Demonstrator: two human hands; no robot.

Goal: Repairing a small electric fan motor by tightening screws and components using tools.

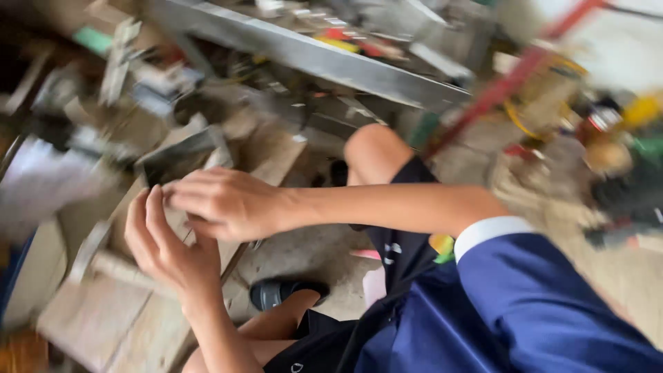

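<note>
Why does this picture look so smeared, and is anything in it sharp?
Head view: motion blur streaks the clutter at the edges; the metal bar smears. The left hand, right hand and blue sleeve are clearer, though soft. Even daylight, no glare.

Cluttered workshop, concrete floor [304, 252], daylight

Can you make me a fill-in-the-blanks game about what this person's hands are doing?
1. The right hand and left hand meet over a pile of ____ boards.
2. The sleeve is ____ with a white cuff.
3. A black ____ is on the person's foot.

Missing words: wooden; blue; sandal
</note>
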